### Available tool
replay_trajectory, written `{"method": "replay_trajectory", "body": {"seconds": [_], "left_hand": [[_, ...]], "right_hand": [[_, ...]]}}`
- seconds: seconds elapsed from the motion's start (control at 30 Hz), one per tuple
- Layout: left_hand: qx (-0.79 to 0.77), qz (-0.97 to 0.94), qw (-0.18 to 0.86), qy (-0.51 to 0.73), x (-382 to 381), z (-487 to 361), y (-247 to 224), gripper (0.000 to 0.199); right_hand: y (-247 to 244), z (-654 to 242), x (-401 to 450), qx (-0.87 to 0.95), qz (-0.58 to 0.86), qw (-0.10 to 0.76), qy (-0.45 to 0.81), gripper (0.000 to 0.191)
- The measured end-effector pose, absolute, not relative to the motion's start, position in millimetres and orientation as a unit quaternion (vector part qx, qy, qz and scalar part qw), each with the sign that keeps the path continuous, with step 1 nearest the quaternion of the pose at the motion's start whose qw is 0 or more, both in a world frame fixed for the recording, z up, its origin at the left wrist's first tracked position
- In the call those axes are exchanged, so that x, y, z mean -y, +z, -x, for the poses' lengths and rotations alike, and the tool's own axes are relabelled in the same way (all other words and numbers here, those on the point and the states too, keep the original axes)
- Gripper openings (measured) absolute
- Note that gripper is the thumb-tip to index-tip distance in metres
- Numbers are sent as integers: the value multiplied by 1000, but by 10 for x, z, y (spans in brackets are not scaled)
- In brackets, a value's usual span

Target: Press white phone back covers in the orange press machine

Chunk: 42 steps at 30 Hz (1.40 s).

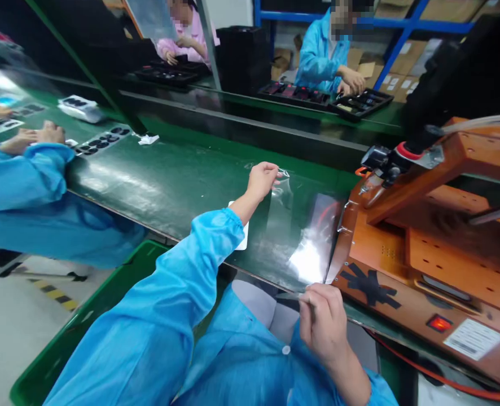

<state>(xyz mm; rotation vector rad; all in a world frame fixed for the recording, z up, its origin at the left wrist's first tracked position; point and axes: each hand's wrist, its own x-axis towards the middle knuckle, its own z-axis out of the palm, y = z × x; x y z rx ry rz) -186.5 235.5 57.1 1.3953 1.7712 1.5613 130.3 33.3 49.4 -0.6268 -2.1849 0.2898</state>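
My left hand reaches out over the green bench top, its thumb and fingertips pinched on the upper end of a clear plastic film. The film is see-through, so its outline is hard to follow against the bench. Close to my body, at the bench's front edge, my right hand is closed around slim grey tweezers, whose tip points left. Most of the tweezers is hidden by my fingers. Partly under my left forearm lies a flat white piece.
An orange machine with a lit red switch stands at the right. A glossy clear sheet lies beside it. Left along the bench are a co-worker's hands, a sheet of black parts and a white scrap. A green bin stands below.
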Motion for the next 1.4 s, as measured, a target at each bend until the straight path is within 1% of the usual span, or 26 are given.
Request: {"method": "replay_trajectory", "body": {"seconds": [0.13,0.23,0.3,0.33,0.4,0.43,0.47,0.53,0.63,0.67,0.77,0.9,1.0,1.1,1.23,1.4], "left_hand": [[-688,-495,183,499,-2450,2023,442,27],[-703,-517,115,474,-2258,2077,495,35],[-700,-542,72,460,-1987,2066,576,41],[-693,-561,58,449,-1811,2037,616,38],[-672,-608,42,421,-1406,1923,662,21],[-661,-631,29,404,-1195,1841,658,15],[-657,-645,16,390,-994,1748,630,15],[-674,-653,-12,344,-658,1554,510,19],[-716,-649,-13,257,-391,1315,262,39],[-727,-641,-2,246,-363,1264,195,43],[-751,-603,39,267,-380,1202,116,35],[-762,-561,101,309,-453,1220,221,20],[-764,-540,123,331,-486,1208,295,12],[-765,-531,130,341,-507,1184,300,11],[-773,-532,126,324,-522,1179,251,10],[-741,-574,94,336,-502,1193,223,5]], "right_hand": [[206,-1378,-395,858,278,402,157,15],[87,-1394,-439,858,261,407,172,18],[21,-1402,-454,848,259,430,173,20],[-11,-1406,-459,841,260,443,169,20],[-66,-1412,-468,830,263,464,166,21],[-87,-1414,-472,825,266,469,166,21],[-103,-1416,-475,823,269,471,168,20],[-117,-1417,-483,825,267,467,172,20],[-117,-1422,-493,834,258,459,167,20],[-117,-1427,-495,834,257,460,165,20],[-122,-1451,-492,830,261,464,166,21],[-125,-1472,-484,830,260,461,176,20],[-121,-1465,-486,831,260,461,173,21],[-122,-1454,-494,831,263,460,170,22],[-129,-1451,-498,837,261,453,164,23],[-123,-1447,-494,837,259,455,160,22]]}}
